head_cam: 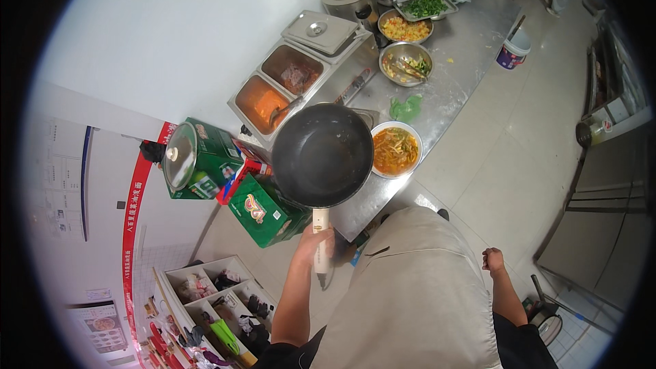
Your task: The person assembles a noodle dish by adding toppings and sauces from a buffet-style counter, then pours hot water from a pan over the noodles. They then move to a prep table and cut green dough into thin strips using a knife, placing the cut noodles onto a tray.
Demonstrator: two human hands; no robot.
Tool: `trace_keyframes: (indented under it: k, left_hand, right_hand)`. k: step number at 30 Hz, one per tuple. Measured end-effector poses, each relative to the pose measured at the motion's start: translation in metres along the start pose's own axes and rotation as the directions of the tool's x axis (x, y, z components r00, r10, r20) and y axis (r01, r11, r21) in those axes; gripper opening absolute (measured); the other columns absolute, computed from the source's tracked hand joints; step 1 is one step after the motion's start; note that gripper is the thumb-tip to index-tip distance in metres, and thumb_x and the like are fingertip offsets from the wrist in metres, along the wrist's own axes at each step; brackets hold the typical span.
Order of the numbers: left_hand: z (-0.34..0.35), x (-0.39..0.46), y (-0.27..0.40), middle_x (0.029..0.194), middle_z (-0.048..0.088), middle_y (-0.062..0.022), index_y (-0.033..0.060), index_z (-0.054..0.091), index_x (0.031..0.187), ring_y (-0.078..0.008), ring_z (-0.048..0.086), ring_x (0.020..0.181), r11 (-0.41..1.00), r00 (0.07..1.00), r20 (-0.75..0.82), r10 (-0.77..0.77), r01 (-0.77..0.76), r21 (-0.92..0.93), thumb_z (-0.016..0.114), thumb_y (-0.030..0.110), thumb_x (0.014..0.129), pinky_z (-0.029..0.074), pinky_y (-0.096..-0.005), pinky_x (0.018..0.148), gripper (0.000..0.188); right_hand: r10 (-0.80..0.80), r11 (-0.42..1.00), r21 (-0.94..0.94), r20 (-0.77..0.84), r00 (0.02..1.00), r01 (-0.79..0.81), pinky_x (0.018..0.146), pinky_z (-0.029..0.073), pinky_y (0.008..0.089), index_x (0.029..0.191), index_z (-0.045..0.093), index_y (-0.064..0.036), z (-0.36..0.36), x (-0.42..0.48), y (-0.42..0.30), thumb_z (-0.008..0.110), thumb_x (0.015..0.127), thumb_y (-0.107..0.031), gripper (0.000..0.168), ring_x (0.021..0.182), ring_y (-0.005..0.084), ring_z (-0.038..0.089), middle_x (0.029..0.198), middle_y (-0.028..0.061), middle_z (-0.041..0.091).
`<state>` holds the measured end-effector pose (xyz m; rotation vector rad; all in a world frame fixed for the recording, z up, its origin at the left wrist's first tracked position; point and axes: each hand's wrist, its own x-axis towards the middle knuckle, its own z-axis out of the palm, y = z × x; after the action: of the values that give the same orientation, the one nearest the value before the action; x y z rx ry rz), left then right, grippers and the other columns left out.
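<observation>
My left hand (313,243) grips the cream handle of a black electric frying pan (323,156), with a cord hanging from the handle's end. The pan is bare inside and hangs in front of the worktop's near end, covering part of it. Just right of the pan, a white bowl (421,156) of orange-red soup with shredded food stands near the table edge. Down at my side, away from the table, my right hand (493,259) has its fingers curled, with nothing visible in it.
The steel worktop (456,61) carries a rectangular food warmer (294,41) with sauces, a steel mixing bowl (384,70) and a crumpled green piece (406,108). Green cartons (261,215) stand left, one bearing a glass lid (181,156). A bucket (513,51) sits beyond the right edge.
</observation>
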<state>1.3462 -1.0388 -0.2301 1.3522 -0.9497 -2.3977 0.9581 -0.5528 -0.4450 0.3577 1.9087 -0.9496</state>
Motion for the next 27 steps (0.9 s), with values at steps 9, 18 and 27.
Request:
trace_keyframes:
  k: [9,18,27]
  left_hand:
    - [0.001,0.001,-0.007,0.064,0.053,-0.0047,0.0063,0.054,0.107,-0.0164,0.05,0.044,0.997,0.999,0.041,0.034,-0.03,-0.075,0.065,0.007,0.092,0.042,-0.0318,0.04,0.019]
    - [0.008,0.01,-0.003,0.065,0.054,-0.0057,0.0033,0.054,0.104,-0.0171,0.053,0.047,0.997,0.997,0.066,0.036,-0.031,-0.064,0.064,0.004,0.091,0.045,-0.0311,0.041,0.017]
    - [0.004,0.011,-0.002,0.064,0.052,-0.0038,0.0058,0.055,0.107,-0.0162,0.051,0.044,0.999,0.997,0.067,0.049,-0.049,-0.009,0.064,0.007,0.091,0.045,-0.032,0.04,0.018]
  right_hand:
    - [-0.017,1.0,0.003,-0.024,1.0,0.017,0.042,0.049,0.034,0.091,0.063,-0.001,-0.006,-0.004,-0.007,0.051,0.094,-0.018,0.021,0.046,0.0155,0.049,0.063,0.0046,0.053]
    - [-0.011,1.0,0.008,-0.024,1.0,0.011,0.041,0.048,0.0342,0.091,0.063,-0.001,-0.009,-0.006,-0.003,0.052,0.095,-0.018,0.021,0.046,0.0156,0.049,0.063,0.0047,0.053]
    - [0.01,0.999,0.036,-0.014,1.0,-0.01,0.041,0.048,0.0343,0.091,0.062,-0.001,0.0,-0.008,0.007,0.052,0.094,-0.017,0.02,0.046,0.0159,0.049,0.063,0.0051,0.054]
